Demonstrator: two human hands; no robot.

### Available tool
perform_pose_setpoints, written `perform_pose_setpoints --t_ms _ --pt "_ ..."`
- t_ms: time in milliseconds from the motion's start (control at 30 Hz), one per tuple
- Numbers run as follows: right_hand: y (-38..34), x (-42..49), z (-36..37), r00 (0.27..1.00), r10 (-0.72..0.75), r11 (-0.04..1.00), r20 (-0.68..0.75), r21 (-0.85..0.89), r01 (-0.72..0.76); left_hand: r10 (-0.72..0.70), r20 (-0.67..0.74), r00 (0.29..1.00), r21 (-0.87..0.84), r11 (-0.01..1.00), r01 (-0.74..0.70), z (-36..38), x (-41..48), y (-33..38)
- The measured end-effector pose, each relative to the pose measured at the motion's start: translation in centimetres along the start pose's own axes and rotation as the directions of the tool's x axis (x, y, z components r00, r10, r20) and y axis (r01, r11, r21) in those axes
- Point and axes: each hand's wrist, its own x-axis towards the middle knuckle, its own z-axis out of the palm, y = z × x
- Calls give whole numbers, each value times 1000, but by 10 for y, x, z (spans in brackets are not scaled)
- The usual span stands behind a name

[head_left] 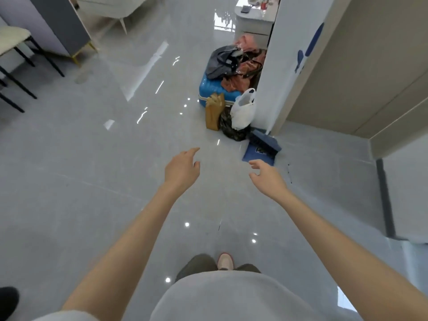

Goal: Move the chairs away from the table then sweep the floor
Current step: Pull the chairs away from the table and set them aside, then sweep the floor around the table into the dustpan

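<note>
While both arms reach forward with nothing in them, the floor (92, 158) fills most of the view. It is glossy grey tile that mirrors the ceiling lights, hard and smooth, so I judge that dust will slide easily ahead of bristles and that chair legs will skid rather than catch.

At the far left edge stands a chair (14, 37) with a pale padded seat on thin black legs. It looks light, and the seat edge or frame would be the firm place to hold it. Its back is out of view, and so is the desk.

Across the room a blue suitcase (213, 91) heaped with soft bags sits against the wall corner (278, 77). At the foot of that corner is the broom (266, 141), its dark bristle head resting on the back of a blue dustpan (256, 155).

The bristles should be springy, the pan thin rigid plastic, and both light. The broom's stick is the part to grip, but I cannot make it out here.

The left hand (183, 169) and right hand (266, 174) hang above the tile near the pan, the right one closer to it. The fingers of each are loosely apart and slightly curved, holding nothing.
</note>
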Motion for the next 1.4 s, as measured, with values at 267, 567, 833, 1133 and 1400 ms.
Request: perform_pose_setpoints --t_ms 267,567,833,1133,1400 --pt "51 122 -91 985 129 989 -119 94 -118 195 45 980 32 980 -196 22 169 109" --pt "81 305 -199 952 228 966 -205 173 -194 327 121 937 40 942 -334 43 387 208" --pt "107 445 -274 929 289 927 -231 309 -212 391 114 913 5 919 -395 45 520 293" --pt "145 584 -288 945 323 852 56 417 -316 245 130 961 67 965 -255 82 575 338" --pt "148 608 -280 930 355 763 95 545 -347 -18 69 997 4 1000 17 98 563 342"
